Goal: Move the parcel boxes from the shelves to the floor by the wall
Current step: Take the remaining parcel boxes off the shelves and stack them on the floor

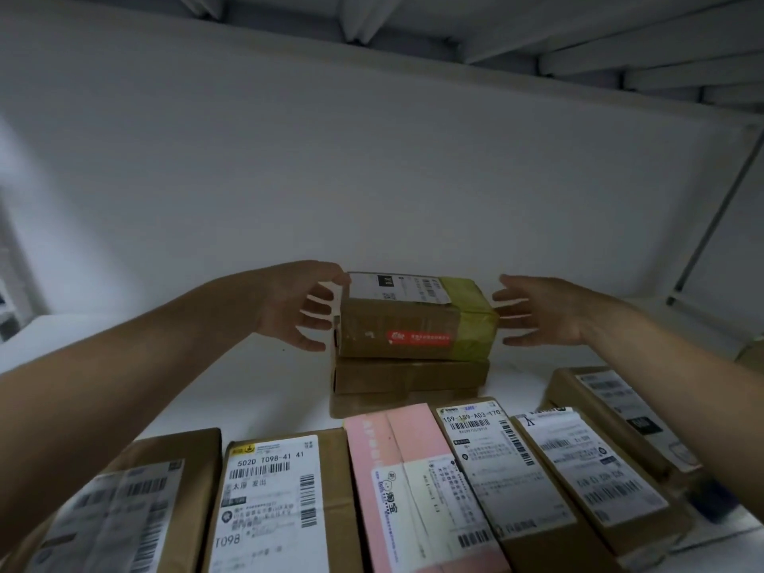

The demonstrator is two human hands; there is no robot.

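**Both hands spread at the ends of the top parcel, behind a row of boxes**

The taped brown parcel box (397,324) sits at the back of the white shelf (206,386), on top of a flat brown box (409,376), which lies on a second flat box (392,403). It carries a white label on its top, a red sticker on its front and green tape round its right end.

The left hand (289,308) is wide, with fingers splayed beside the parcel's left end and the thumb at its top left corner. The right hand (541,312) is equally wide, its fingertips at the green-taped end; whether they touch it cannot be told. Neither hand grips anything.

Both forearms reach over a front row of parcels between the person and the stack: a brown labelled box (136,502) on the left, a box marked 502D T098-41 (277,502), a pink box (397,457), a box marked 159-159-A03-170 (488,461), another labelled box (587,477) and, furthest right, a long brown box (612,403).
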